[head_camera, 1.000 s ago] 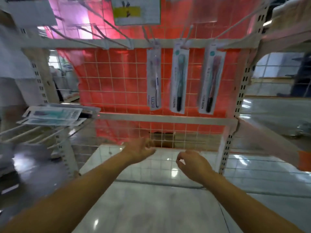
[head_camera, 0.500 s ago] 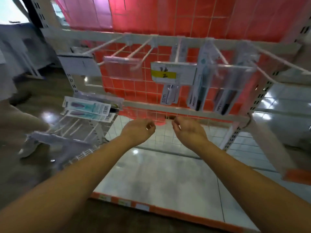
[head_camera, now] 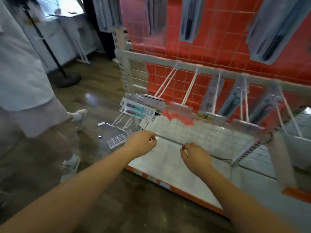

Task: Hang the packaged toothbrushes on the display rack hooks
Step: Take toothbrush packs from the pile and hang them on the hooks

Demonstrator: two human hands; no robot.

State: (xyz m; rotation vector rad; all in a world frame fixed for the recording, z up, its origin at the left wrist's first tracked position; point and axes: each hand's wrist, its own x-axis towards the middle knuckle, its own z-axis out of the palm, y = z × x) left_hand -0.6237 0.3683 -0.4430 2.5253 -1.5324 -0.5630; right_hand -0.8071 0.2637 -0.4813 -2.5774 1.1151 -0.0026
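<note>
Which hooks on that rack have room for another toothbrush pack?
The two bare white hooks left of the three hung packs, right of the stacked packs. The right side is crowded.

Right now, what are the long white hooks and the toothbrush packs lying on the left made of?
The long white hooks look like thin metal wire with white paint or coating: slim, straight, smooth rods. The toothbrush packs lying flat on the left look like printed cardboard, probably with clear plastic on the front; a barcode and coloured print show, but blur hides the shine. Neither hand holds one.
</note>
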